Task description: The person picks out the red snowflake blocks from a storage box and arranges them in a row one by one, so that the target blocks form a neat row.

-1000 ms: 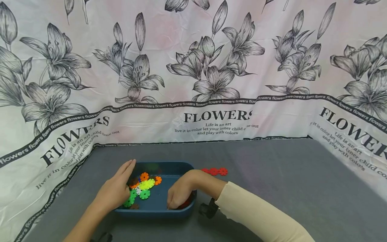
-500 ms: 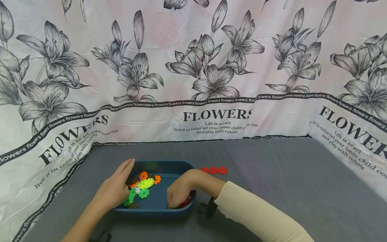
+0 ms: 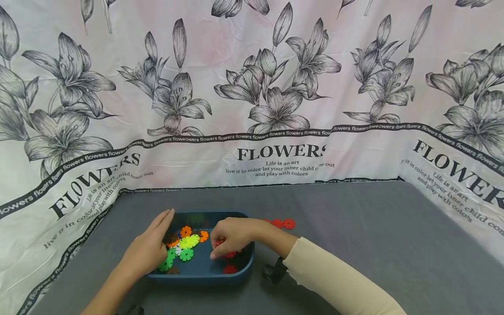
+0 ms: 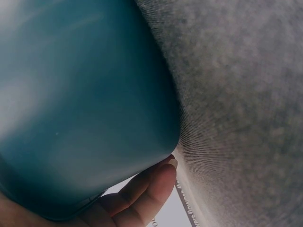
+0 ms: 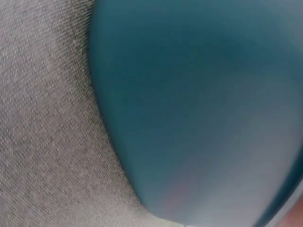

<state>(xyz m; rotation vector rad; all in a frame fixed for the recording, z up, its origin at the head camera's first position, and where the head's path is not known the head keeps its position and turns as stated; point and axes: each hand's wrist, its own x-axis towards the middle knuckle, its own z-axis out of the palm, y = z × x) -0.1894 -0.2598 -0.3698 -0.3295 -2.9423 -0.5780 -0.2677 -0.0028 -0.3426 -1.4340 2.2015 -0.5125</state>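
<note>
A dark blue plastic tray point(image 3: 197, 276) stands on the table and holds several notched plastic snowflake discs: orange point(image 3: 186, 231), yellow point(image 3: 190, 241), green point(image 3: 186, 254) and red point(image 3: 230, 269). My left hand point(image 3: 146, 249) holds the tray's left side, fingers along the outer wall and thumb at the rim. In the left wrist view, its fingertips touch the outside of the tray point(image 4: 94, 94) near a corner. Inside the tray's right half, my right hand point(image 3: 234, 236) has curled fingers, with a red snowflake disc point(image 3: 220, 241) showing between them. In the right wrist view, mostly the tray's outer wall point(image 5: 180, 109) shows.
Behind the tray's right side, a row of red discs point(image 3: 289, 224) lies on the grey tabletop point(image 3: 354, 227), partly hidden by my right forearm. A flower-printed cloth point(image 3: 275, 157) hangs along the back and both sides. Beneath the right forearm is a black wrist-camera mount point(image 3: 274, 272).
My right hand has risen from the tray's near right corner, moving back and slightly left. Red discs now show between its fingers and below it. The left hand stays on the tray's left side.
</note>
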